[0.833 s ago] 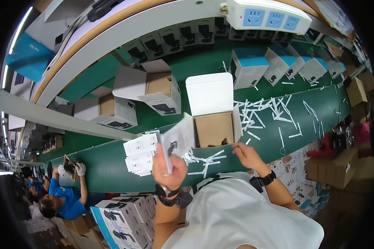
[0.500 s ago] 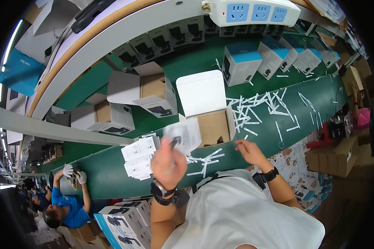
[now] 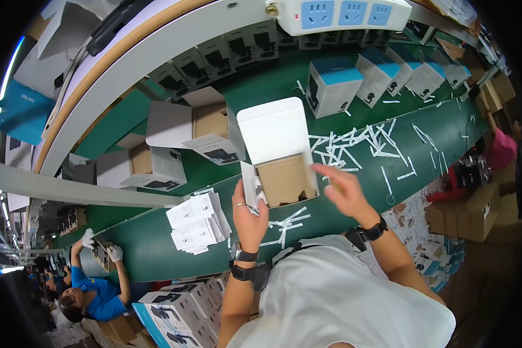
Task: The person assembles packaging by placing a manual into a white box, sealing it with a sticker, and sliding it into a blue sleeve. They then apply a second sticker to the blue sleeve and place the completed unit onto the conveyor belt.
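In front of me an open carton (image 3: 281,177) stands on the green table, its white lid (image 3: 275,127) tipped back and a brown cardboard insert inside. My left hand (image 3: 250,220) is closed round the carton's left side, thumb toward the inside and fingers outside. A white printed piece shows by that thumb; whether it is a leaflet or the carton's flap I cannot tell. My right hand (image 3: 348,197) is open beside the carton's right wall, index finger stretched toward it, slightly blurred. A stack of white leaflets (image 3: 194,223) lies left of my left hand.
White paper strips (image 3: 383,142) litter the table to the right. Closed boxes with blue tops (image 3: 333,87) stand behind them. Two more open cartons (image 3: 214,130) are at the left. A power strip (image 3: 342,14) hangs overhead. A gloved co-worker (image 3: 98,296) sits far left.
The leaflet that my left hand held in the air no longer shows clearly. That hand has come to the carton's left side. My right hand has risen slightly with its index finger extended.
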The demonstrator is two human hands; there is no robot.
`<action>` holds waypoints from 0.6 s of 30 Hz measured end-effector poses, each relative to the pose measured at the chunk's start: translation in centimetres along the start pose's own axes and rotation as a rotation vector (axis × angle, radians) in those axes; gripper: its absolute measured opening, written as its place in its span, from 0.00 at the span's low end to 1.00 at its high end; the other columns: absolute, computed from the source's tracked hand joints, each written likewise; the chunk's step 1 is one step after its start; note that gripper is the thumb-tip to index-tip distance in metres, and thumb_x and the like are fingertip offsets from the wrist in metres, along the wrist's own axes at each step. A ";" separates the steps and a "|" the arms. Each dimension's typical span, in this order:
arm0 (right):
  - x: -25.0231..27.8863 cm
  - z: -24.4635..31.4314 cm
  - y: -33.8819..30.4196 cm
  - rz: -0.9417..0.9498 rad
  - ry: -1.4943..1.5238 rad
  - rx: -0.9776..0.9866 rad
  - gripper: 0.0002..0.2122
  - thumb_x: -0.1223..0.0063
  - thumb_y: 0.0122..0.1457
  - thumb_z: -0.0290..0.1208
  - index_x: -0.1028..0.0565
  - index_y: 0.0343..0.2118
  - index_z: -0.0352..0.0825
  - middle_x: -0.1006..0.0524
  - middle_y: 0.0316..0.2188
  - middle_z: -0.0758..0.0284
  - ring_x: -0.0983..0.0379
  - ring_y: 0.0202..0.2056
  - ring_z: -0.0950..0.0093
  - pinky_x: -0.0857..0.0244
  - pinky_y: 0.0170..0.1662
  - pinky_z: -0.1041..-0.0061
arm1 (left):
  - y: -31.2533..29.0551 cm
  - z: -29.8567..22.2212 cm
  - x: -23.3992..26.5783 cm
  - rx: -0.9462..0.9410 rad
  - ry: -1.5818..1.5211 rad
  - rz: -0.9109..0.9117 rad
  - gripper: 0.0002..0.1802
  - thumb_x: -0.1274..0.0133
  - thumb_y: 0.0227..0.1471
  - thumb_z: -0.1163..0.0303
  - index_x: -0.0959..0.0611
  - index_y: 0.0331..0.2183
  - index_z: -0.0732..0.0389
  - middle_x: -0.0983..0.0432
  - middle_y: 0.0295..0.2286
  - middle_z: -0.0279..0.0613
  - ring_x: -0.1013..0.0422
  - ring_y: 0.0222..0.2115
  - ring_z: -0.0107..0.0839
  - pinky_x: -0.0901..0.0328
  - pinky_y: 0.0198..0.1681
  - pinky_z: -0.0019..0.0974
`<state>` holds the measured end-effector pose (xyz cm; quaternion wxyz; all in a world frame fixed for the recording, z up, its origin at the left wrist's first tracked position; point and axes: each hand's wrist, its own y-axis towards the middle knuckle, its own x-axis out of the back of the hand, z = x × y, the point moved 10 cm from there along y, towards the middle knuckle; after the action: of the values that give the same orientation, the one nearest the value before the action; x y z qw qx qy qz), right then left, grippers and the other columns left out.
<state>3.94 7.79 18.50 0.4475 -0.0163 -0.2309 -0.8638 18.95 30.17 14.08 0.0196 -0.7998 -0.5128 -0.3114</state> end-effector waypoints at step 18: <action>-4.4 -1.4 -1.4 0.317 -0.267 -0.037 0.15 0.52 0.63 0.28 0.21 0.51 0.38 0.24 0.57 0.64 0.19 0.42 0.65 0.25 0.39 0.75 | -0.4 -1.6 1.2 0.169 0.018 -0.095 0.33 0.37 0.47 0.74 0.29 0.55 0.68 0.24 0.34 0.50 0.26 0.31 0.41 0.31 0.35 0.40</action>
<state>5.77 11.30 15.71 0.5430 -0.1747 -0.2668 -0.7768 18.20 30.77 15.94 0.0767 -0.7674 -0.5743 -0.2747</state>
